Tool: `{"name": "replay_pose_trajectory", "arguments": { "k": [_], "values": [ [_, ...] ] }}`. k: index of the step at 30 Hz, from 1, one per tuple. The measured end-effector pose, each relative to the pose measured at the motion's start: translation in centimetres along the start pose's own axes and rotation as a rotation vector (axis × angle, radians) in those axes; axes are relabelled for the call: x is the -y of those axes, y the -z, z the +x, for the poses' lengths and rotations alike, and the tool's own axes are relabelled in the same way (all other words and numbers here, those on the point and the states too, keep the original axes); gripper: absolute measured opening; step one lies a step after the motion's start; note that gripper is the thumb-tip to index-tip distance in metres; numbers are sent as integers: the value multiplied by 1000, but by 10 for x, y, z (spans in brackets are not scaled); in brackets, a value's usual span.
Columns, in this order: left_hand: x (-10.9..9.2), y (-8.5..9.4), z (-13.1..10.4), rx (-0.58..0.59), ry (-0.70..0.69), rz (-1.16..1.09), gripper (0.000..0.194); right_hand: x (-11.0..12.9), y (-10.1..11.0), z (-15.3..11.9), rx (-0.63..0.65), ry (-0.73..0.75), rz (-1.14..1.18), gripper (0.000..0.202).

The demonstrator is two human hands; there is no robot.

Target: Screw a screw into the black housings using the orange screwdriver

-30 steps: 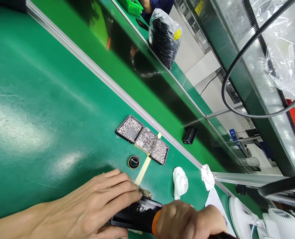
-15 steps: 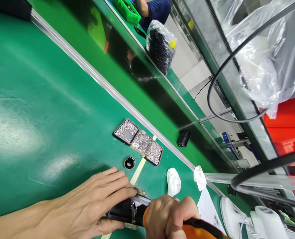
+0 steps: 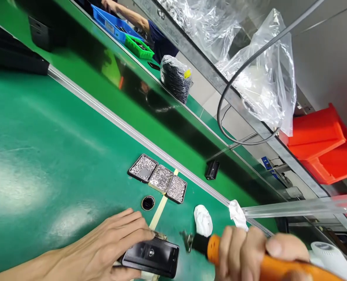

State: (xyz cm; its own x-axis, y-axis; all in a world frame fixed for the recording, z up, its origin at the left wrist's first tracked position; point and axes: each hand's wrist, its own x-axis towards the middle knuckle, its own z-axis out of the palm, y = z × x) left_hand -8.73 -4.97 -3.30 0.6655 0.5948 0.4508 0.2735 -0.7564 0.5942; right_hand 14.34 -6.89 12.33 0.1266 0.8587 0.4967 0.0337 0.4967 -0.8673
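Note:
My left hand (image 3: 109,246) is closed around the near end of a black rectangular housing (image 3: 166,259), fingers over one long side and thumb at the other. A round metal part shows in the housing's middle. Worn, taped blocks, partly hidden, lie along its two long sides. To the right, my right hand (image 3: 244,251) is wrapped around an orange electric screwdriver (image 3: 213,249). Its black nose and blurred metal tip point left, apart from the housing. Beyond the left hand sits a small round pot (image 3: 148,202) with something black and glossy inside.
Three small trays of metal parts, including a left tray (image 3: 130,172), stand in a row before an aluminium rail (image 3: 109,115). White crumpled cloths (image 3: 203,221) lie right of them. A cable (image 3: 220,105) loops overhead. Red bins (image 3: 317,136) are at right; a co-worker's arm (image 3: 132,16) is beyond.
My right hand has drawn the screwdriver away from the housing to the right, uncovering the housing's top. My left hand keeps its hold. The camera view has shifted slightly.

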Motion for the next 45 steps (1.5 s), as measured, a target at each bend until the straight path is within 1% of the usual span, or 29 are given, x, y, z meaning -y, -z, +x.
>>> {"name": "replay_pose_trajectory", "arguments": {
  "k": [1, 2, 3, 4, 5, 7, 9, 10, 11, 12, 14, 16, 17, 19, 21, 22, 24, 27, 29, 30, 33, 34, 36, 37, 40, 42, 45],
  "values": [
    [-1, 1, 2, 34, 16, 0, 53, -3, -1, 6, -109, 72, 41, 18],
    [-2, 1, 3, 61, 32, 12, 52, -10, -4, 12, -198, 122, 65, 13],
    [-3, 1, 4, 82, 40, 39, 54, -20, -6, 17, -229, 91, 46, 10],
    [-5, 0, 6, 94, 38, 83, 58, -32, -7, 22, -230, 39, 22, 13],
    [-7, -1, 7, 97, 17, 133, 63, -45, -6, 26, -205, -23, -15, 18],
    [-11, -4, 10, 76, -64, 199, 68, -68, 4, 30, -124, -129, -177, 31],
    [-14, -3, 15, 77, -84, 149, 60, -83, 24, 26, -28, -152, -464, 43],
    [-16, 0, 19, 91, -52, 72, 54, -87, 35, 21, 13, -139, -651, 47],
    [-18, 4, 23, 98, 21, -32, 49, -89, 48, 13, 43, -123, -832, 47],
    [-19, 9, 29, 90, 134, -158, 45, -92, 61, 4, 59, -115, -1001, 47],
    [-21, 21, 41, 21, 443, -447, 42, -98, 86, -19, 67, -146, -1195, 42],
    [-21, 33, 55, -79, 777, -757, 51, -109, 106, -45, 45, -206, -1271, 39],
    [-21, 38, 61, -114, 907, -906, 56, -117, 114, -57, 29, -231, -1300, 39],
    [-21, 43, 71, -144, 1077, -1153, 59, -132, 124, -77, 0, -261, -1321, 40],
    [-21, 42, 78, -167, 1165, -1306, 55, -142, 128, -89, -16, -257, -1281, 42],
    [-22, 40, 81, -179, 1203, -1351, 53, -143, 127, -91, -17, -244, -1239, 41],
    [-24, 33, 84, -200, 1284, -1407, 49, -134, 119, -90, -16, -204, -1132, 36],
    [-27, 23, 86, -226, 1367, -1427, 47, -104, 90, -82, -54, -117, -983, 22],
    [-29, 18, 85, -221, 1348, -1445, 46, -85, 64, -77, -79, -43, -882, 14],
    [-29, 17, 84, -210, 1320, -1466, 45, -79, 51, -76, -82, 2, -788, 14],
    [-29, 11, 78, -203, 1285, -1520, 43, -76, 15, -73, -28, 125, -601, 28],
    [-28, 10, 76, -220, 1301, -1528, 43, -79, 6, -73, -6, 138, -592, 33],
    [-28, 8, 71, -260, 1339, -1534, 47, -84, -8, -76, 34, 121, -669, 39],
    [-29, 7, 68, -272, 1338, -1535, 49, -86, -14, -79, 57, 96, -738, 40],
    [-33, 6, 62, -294, 1297, -1511, 48, -87, -26, -90, 132, 103, -937, 42],
    [-36, 6, 61, -332, 1294, -1475, 46, -85, -31, -97, 135, 92, -1008, 42],
    [-40, 5, 61, -408, 1299, -1443, 48, -82, -37, -100, 89, 68, -1058, 40]
  ]
}}
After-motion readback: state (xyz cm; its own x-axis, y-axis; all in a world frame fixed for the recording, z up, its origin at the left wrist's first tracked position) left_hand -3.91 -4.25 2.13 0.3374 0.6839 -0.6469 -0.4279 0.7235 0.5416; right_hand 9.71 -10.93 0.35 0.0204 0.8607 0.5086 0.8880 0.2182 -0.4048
